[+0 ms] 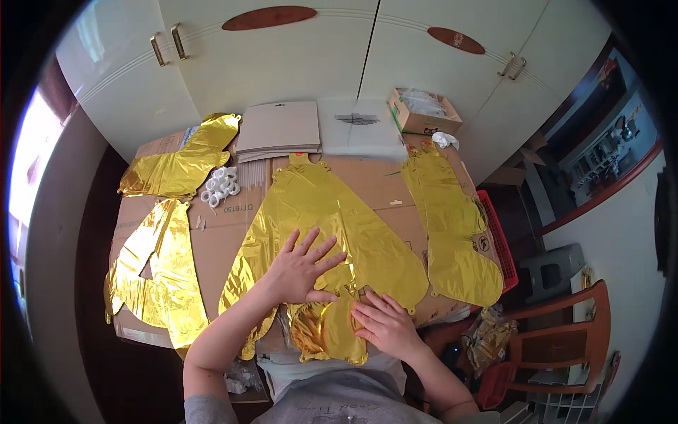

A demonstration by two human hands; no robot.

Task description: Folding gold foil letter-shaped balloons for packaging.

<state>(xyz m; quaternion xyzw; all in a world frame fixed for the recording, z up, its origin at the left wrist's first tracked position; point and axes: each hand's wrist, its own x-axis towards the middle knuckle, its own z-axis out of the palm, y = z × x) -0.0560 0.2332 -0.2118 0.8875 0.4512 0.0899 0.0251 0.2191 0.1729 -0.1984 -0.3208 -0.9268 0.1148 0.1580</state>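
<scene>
A large gold foil balloon point(318, 198), deflated and flat, spreads over the middle of the cardboard-covered table. My left hand point(298, 272) lies on its lower middle with the fingers spread. My right hand point(387, 326) rests lower and to the right, fingers stretched out over a folded, crumpled part of the foil point(337, 328) at the near edge. Neither hand grips anything that I can see. To the left lies an A-shaped gold foil balloon point(173, 283), with another gold foil balloon point(176, 166) behind it. A further gold foil balloon point(455, 240) lies at the right.
White rings point(220, 185) sit in a pile at left. At the back stand a stack of cardboard sheets point(277, 128), clear plastic bags point(361, 127) and a small open box point(426, 112). A red basket point(498, 240) and a wooden chair point(593, 339) are at right.
</scene>
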